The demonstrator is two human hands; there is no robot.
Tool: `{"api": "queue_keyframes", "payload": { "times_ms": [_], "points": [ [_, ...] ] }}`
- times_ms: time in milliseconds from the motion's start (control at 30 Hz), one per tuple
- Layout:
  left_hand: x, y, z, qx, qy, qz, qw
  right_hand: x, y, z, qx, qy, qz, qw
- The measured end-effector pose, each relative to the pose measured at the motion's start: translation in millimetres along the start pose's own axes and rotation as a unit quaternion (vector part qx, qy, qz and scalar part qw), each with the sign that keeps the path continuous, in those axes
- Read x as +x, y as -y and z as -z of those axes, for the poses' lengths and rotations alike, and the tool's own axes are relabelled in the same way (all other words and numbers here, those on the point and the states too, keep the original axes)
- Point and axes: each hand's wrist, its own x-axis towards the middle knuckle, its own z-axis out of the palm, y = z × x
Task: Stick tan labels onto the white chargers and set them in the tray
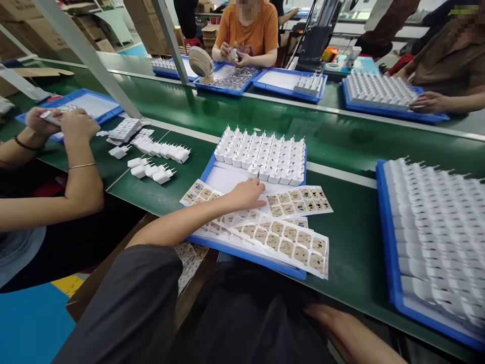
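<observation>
My left hand [247, 194] reaches over a blue tray [207, 171] in front of me. Its fingers are apart, with the fingertips close to or touching a white plug charger [253, 171] at the near edge of the block; contact is unclear. Rows of white chargers [265, 151] stand pins-up in the tray's far part. Sticker sheets [301, 245] with tan, rounded-square cut-outs lie across the near part, some under my hand. Low by my lap, my right hand [324, 314] appears open and partly hidden, with nothing visible in it.
A second blue tray [386, 242] full of chargers stands at right. Loose chargers [151, 169] lie on the green table to the left, near a co-worker's hands [78, 124]. Across the belt are more trays, a small fan [201, 63] and other people. A slanted post [91, 60] rises at left.
</observation>
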Motion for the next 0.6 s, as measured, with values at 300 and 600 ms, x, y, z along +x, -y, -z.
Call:
{"api": "queue_keyframes", "payload": {
  "times_ms": [300,600],
  "points": [
    [23.7,17.2,-11.0,-0.039,0.016,0.017,0.999,46.6,76.7,82.2,-0.113,-0.007,0.158,0.981],
    [28.7,16.9,-8.1,-0.090,0.036,0.051,0.994,197.5,107.2,112.2,-0.305,-0.157,0.219,0.914]
  ]
}}
